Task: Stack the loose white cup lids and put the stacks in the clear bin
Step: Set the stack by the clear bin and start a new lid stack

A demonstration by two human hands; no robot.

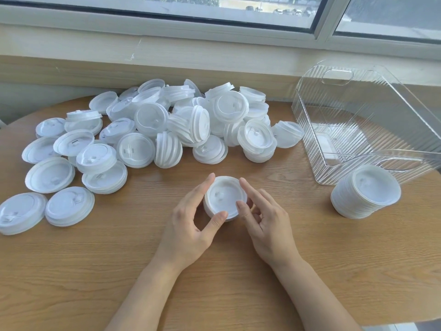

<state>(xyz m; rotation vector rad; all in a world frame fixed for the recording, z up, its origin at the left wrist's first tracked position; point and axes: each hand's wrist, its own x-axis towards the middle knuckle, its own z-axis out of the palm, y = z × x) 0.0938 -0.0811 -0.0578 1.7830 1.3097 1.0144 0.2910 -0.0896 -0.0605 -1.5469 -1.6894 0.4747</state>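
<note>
A short stack of white cup lids (pixel 224 197) stands on the wooden table (pixel 214 271) at centre. My left hand (pixel 191 220) holds its left side between thumb and fingers. My right hand (pixel 265 218) touches its right side, thumb on the rim and fingers reaching past it. A big pile of loose white lids (pixel 152 130) spreads across the left and back of the table. The clear ribbed bin (pixel 365 120) stands at the right and holds no lids. A taller finished stack of lids (pixel 365 191) stands in front of the bin.
A wall and window sill (pixel 167 44) run just behind the table. The table's curved edge (pixel 405 322) shows at the lower right. Single lids (pixel 69 206) lie near the left edge.
</note>
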